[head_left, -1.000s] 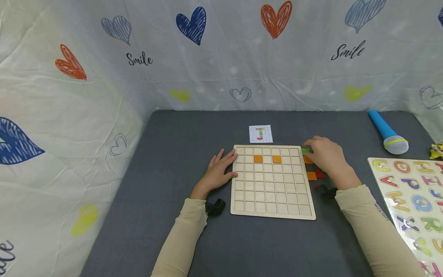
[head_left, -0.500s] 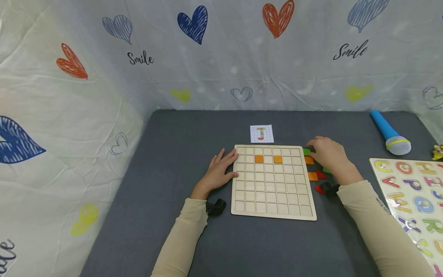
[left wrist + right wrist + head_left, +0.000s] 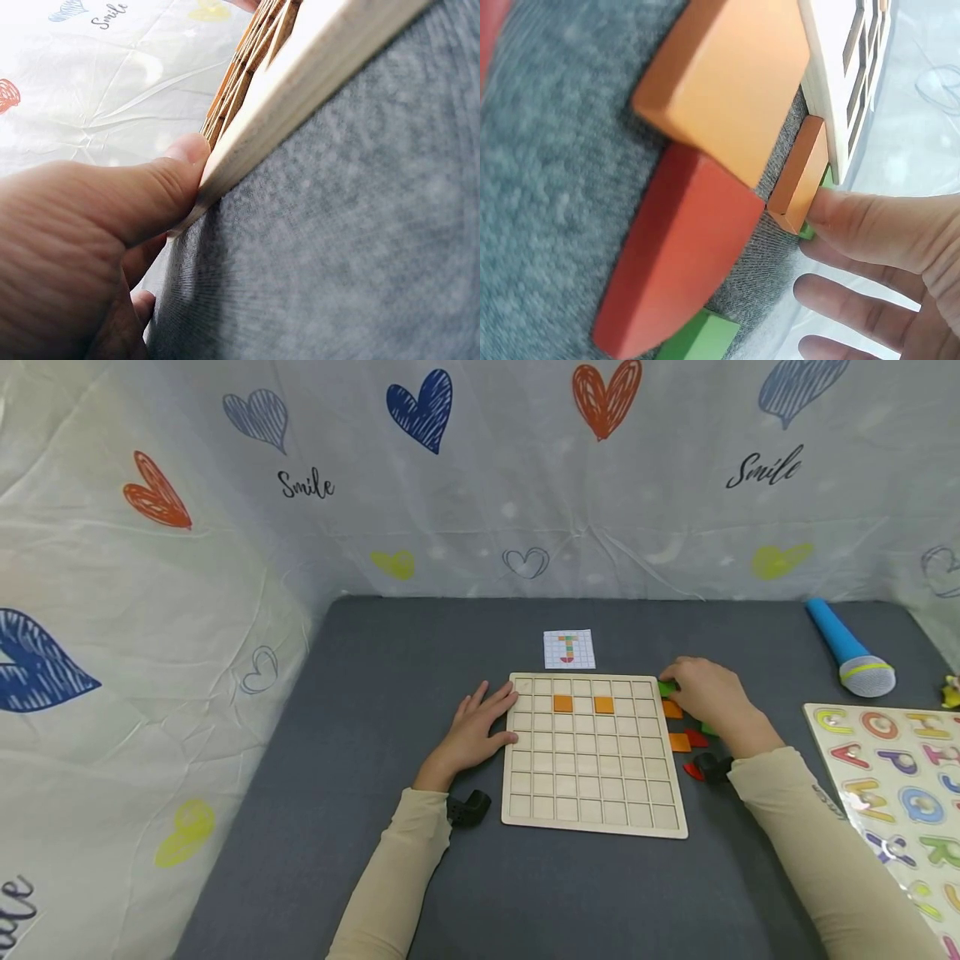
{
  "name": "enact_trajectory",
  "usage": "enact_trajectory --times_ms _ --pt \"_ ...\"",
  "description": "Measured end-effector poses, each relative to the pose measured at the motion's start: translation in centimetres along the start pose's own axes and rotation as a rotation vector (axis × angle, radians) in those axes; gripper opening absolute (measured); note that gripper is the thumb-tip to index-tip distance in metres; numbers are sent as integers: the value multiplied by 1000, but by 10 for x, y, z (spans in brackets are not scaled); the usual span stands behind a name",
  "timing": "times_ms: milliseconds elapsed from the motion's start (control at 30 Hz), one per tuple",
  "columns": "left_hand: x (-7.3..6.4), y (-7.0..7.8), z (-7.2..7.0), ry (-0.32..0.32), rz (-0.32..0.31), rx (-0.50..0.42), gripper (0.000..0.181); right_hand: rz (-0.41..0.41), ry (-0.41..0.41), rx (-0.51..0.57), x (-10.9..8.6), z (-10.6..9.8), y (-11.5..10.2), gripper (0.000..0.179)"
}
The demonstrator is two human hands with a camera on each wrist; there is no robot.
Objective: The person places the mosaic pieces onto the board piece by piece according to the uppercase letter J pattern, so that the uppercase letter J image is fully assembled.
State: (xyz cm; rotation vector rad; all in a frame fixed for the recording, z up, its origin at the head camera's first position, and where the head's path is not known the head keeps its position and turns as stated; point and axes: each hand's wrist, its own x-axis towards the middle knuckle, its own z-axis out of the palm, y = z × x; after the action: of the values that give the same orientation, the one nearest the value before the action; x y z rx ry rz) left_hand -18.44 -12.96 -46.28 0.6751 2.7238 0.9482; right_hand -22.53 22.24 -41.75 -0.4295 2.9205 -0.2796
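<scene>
A wooden grid board lies flat, with two orange square blocks set in its cells. My left hand rests with spread, straight fingers at the board's left edge; in the left wrist view the thumb presses on that edge. Beyond the board's upper right corner, my right hand pinches a green block between thumb and index finger, beside an orange block. The other fingers of that hand hang loosely. In the right wrist view the thumb and the orange block partly hide the green one.
Near the right wrist lie another orange block, red pieces and a second green block. A card with a J-shaped pattern lies behind the board. Farther right are a blue toy microphone and an alphabet board.
My right hand has shifted slightly right and its wrist uncovers more of the red and green pieces. The left hand and the grid board stay in place; the head view tilts a little.
</scene>
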Motion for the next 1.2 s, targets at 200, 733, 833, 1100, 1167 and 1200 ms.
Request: enact_trajectory --times_ms 200,733,833,1100,1167,1200 --pt "-1 1 -1 -3 -1 -4 68 -5 7 -10 0 0 0 27" --pt "0 1 0 -5 -11 13 69 -45 109 -54 -7 -11 -17 24" --pt "0 0 1 0 -12 17 69 -62 116 -52 -6 -11 -24 25" --pt "1 -2 2 1 -5 20 69 -88 125 -54 -3 -7 -40 27" --pt "1 -2 2 2 -3 18 69 -98 124 -50 -1 -6 -45 27" --pt "1 -2 2 3 -2 15 69 -102 123 -49 -1 -6 -47 26"
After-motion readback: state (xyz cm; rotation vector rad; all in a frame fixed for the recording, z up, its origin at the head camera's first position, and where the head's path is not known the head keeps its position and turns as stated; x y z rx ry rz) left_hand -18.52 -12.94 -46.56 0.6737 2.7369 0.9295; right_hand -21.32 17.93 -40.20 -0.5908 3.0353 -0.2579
